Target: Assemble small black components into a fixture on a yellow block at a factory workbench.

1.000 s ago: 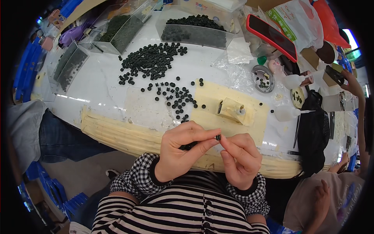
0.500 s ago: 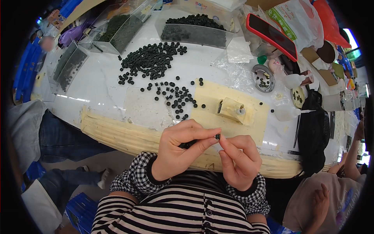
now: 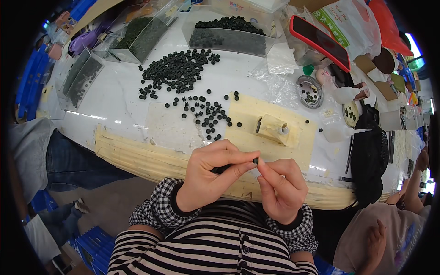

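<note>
My left hand (image 3: 208, 173) pinches a small black grooved round part (image 3: 255, 161) between thumb and index finger, above the table's padded front edge. Some more black shows under its curled fingers, mostly hidden. My right hand (image 3: 285, 185) is closed, its index fingertip against the part; whether its fingers hold anything small, I cannot make out. Beyond the hands lie loose black parts (image 3: 210, 113) of the same look, some on their sides, and a bigger heap (image 3: 176, 71) behind them. A block wrapped in cream tape (image 3: 275, 129) stands on a cream tape sheet (image 3: 247, 107).
Clear bins of dark parts (image 3: 228, 40) stand at the back. On the right are a red-cased phone (image 3: 319, 43), a round clear dish (image 3: 310, 91), a white squeeze bottle (image 3: 338, 133) and a black bag (image 3: 370, 158). Another person's hand (image 3: 377, 240) is at lower right.
My hands stay almost still, with the black part turned slightly between the fingertips. At lower left, a person in jeans has shifted further left and down.
</note>
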The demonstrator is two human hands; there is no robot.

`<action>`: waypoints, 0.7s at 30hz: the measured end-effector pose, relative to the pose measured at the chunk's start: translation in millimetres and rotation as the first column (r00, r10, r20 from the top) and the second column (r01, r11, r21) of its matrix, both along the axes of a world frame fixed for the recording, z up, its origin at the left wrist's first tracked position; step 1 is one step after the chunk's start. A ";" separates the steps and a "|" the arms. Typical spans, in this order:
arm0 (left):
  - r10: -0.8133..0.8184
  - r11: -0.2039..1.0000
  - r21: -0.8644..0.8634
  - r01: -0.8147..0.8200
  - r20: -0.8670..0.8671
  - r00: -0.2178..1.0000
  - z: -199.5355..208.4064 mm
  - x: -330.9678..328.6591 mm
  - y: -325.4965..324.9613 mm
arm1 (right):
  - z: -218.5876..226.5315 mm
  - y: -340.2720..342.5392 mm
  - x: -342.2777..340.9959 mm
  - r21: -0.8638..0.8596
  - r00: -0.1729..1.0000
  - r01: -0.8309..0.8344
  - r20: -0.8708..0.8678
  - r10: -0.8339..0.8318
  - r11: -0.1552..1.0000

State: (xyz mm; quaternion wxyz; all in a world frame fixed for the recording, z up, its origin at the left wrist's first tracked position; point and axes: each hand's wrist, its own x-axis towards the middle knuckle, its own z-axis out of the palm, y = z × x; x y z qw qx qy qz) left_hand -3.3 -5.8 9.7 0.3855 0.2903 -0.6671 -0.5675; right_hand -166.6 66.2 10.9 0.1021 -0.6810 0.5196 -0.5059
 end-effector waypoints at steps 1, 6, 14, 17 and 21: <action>-0.003 1.000 -0.002 0.003 0.005 1.000 0.5 0.1 -0.3 | -0.2 0.3 0.0 0.005 1.000 0.000 0.000 0.000 1.000; 0.004 1.000 -0.023 -0.004 0.023 1.000 2.2 -0.2 -0.7 | -0.4 0.5 0.2 0.019 1.000 -0.002 0.010 0.002 1.000; 0.130 0.991 0.006 -0.131 0.061 0.990 -0.1 7.2 -9.9 | -0.2 0.7 1.1 0.073 0.999 0.048 0.007 -0.049 0.996; 0.268 0.932 0.233 -0.276 0.067 0.961 3.3 13.9 -13.7 | -1.6 0.5 -2.0 0.066 0.999 0.050 -0.001 -0.050 0.997; 0.286 0.805 0.573 -0.151 -0.152 0.946 6.0 18.8 -15.9 | -1.6 0.4 -0.8 0.071 0.999 0.048 0.000 -0.048 0.996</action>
